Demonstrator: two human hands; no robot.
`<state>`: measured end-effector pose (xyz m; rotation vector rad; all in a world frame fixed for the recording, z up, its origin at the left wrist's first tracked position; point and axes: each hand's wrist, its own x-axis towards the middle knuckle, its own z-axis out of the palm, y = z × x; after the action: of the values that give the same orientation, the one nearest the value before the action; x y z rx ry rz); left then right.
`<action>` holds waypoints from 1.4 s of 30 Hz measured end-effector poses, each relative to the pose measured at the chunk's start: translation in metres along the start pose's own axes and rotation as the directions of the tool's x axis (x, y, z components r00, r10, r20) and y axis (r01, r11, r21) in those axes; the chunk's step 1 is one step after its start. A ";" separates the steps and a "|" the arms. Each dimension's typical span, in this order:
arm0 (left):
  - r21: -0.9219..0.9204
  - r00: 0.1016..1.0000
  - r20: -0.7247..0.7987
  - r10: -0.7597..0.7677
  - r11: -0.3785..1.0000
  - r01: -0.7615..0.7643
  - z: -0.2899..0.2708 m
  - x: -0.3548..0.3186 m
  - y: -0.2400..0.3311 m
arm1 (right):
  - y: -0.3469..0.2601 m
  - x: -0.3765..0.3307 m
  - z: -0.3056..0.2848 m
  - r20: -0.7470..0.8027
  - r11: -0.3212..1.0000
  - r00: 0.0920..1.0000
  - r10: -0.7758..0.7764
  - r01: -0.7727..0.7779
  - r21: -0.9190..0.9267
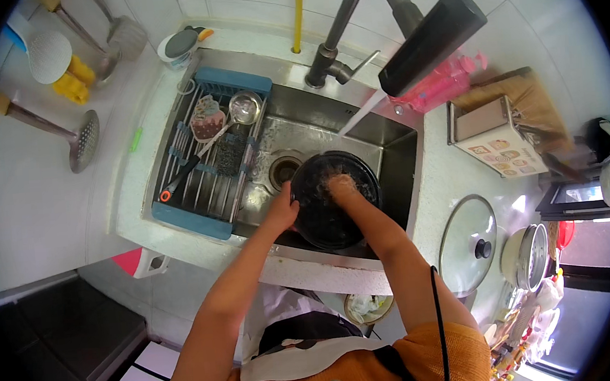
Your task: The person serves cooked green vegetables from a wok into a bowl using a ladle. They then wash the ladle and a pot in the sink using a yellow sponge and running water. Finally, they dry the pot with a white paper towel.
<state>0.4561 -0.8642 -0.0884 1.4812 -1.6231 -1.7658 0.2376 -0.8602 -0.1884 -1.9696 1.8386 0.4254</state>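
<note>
A round black pan [322,221] is tilted in the stainless steel sink [293,130], its inside wet. My left hand [283,210] is closed on its left rim, thumb on the edge. Inside the pan is my right hand [340,186], with splashing water around it. The right hand's fingers are blurred, so whether they hold anything does not show. From the dark grey faucet [429,41], a stream of water [363,111] runs down toward the pan. The drain [285,170] lies just left of the pan.
A blue-ended drying rack [207,171] spans the sink's left side, bearing a ladle [245,108] and a cupcake-shaped sponge [208,119]. On the right counter are a glass lid [467,242], a knife block [498,143] and a pink bottle [426,88]. Utensils, including a skimmer [85,142], hang at left.
</note>
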 end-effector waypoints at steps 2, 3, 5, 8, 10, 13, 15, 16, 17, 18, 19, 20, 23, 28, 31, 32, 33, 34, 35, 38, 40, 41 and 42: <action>0.017 0.998 -0.001 0.063 0.998 -0.063 0.002 0.007 -0.013 | 0.025 -0.006 0.030 -0.002 0.993 0.994 0.111 -0.111 -0.050; 0.136 0.983 -0.057 0.173 0.977 -0.164 0.003 0.012 -0.023 | 0.007 -0.016 -0.004 0.272 0.975 0.940 0.205 -0.173 -0.137; 0.194 0.992 -0.059 0.109 0.976 -0.096 0.008 0.017 -0.031 | 0.002 -0.031 0.018 0.322 0.966 0.923 0.211 -0.147 -0.212; 0.237 0.987 -0.113 0.117 0.968 -0.087 0.013 0.020 -0.039 | -0.014 -0.052 0.076 -0.027 0.995 0.999 -0.017 0.015 -0.102; 0.227 0.984 -0.108 0.141 0.967 -0.114 0.013 0.023 -0.038 | -0.058 -0.040 0.052 -0.027 0.997 0.999 -0.044 0.046 0.065; 0.200 0.990 -0.061 0.130 0.973 -0.115 0.011 0.022 -0.033 | -0.077 -0.002 -0.024 0.265 0.866 0.947 -0.180 0.024 0.500; 0.224 0.975 -0.097 0.201 0.959 -0.175 0.013 0.022 -0.042 | -0.079 0.005 -0.025 0.088 0.136 0.899 0.429 -0.160 0.978; 0.236 0.965 -0.113 0.236 0.950 -0.204 0.013 0.024 -0.046 | -0.066 0.016 -0.035 0.410 -0.471 0.806 0.426 -0.190 0.862; 0.161 0.983 -0.086 0.165 0.976 -0.150 0.014 0.021 -0.044 | -0.048 0.028 -0.023 0.462 -0.707 0.735 0.496 0.033 0.706; 0.085 0.994 -0.054 0.095 0.992 -0.090 0.012 0.018 -0.038 | -0.030 0.032 -0.010 0.447 -0.842 0.754 0.482 0.256 0.476; 0.010 0.999 -0.021 0.031 0.999 -0.030 0.009 0.015 -0.029 | -0.012 0.035 -0.005 0.538 -0.897 0.720 0.440 0.318 0.308; -0.011 1.000 -0.019 -0.010 1.000 0.010 0.006 0.010 -0.018 | -0.001 0.036 -0.009 0.643 -0.906 0.650 0.404 0.384 0.180; -0.014 0.999 -0.030 -0.024 1.000 0.024 0.002 0.005 -0.007 | 0.010 0.033 -0.020 0.651 -0.919 0.699 0.296 0.394 -0.005; -0.018 1.000 -0.023 0.010 1.000 -0.010 0.011 0.025 -0.047 | -0.037 0.064 -0.011 0.615 -0.917 0.713 0.337 0.100 0.387; 0.001 0.999 -0.037 0.010 1.000 -0.010 0.013 0.028 -0.055 | -0.090 0.056 0.001 0.544 -0.790 0.721 0.429 0.007 0.613; 0.034 0.998 -0.049 0.028 0.999 -0.026 0.012 0.028 -0.055 | -0.097 0.047 0.007 0.485 -0.675 0.759 0.435 -0.081 0.733; 0.094 0.996 -0.064 0.063 0.994 -0.056 0.011 0.028 -0.048 | -0.104 0.033 0.009 0.427 -0.533 0.796 0.430 -0.158 0.831; 0.156 0.992 -0.076 0.098 0.984 -0.086 0.010 0.028 -0.043 | -0.108 0.021 0.009 0.373 -0.371 0.832 0.411 -0.222 0.902; 0.179 0.991 -0.091 0.094 0.981 -0.076 0.009 0.031 -0.049 | -0.113 0.000 -0.010 0.439 -0.312 0.850 0.291 -0.349 0.884; 0.164 0.980 -0.120 0.156 0.977 -0.135 0.010 0.026 -0.038 | -0.098 -0.055 -0.021 0.434 0.145 0.900 0.043 -0.436 0.888; 0.191 0.993 -0.079 0.085 0.979 -0.069 0.004 0.025 -0.029 | -0.062 -0.072 0.005 0.359 0.605 0.924 -0.131 -0.212 0.768; 0.198 0.997 -0.064 0.044 0.980 -0.031 0.002 0.022 -0.025 | -0.046 -0.084 -0.001 0.437 0.751 0.871 -0.223 -0.132 0.647; 0.188 0.997 -0.048 0.060 0.981 -0.050 0.002 0.020 -0.021 | -0.035 -0.088 0.001 0.428 0.833 0.878 -0.213 -0.066 0.550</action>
<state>0.4537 -0.8726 -0.1162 1.5329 -1.8265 -1.5672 0.2647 -0.7815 -0.1434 -1.3779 1.3583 0.2742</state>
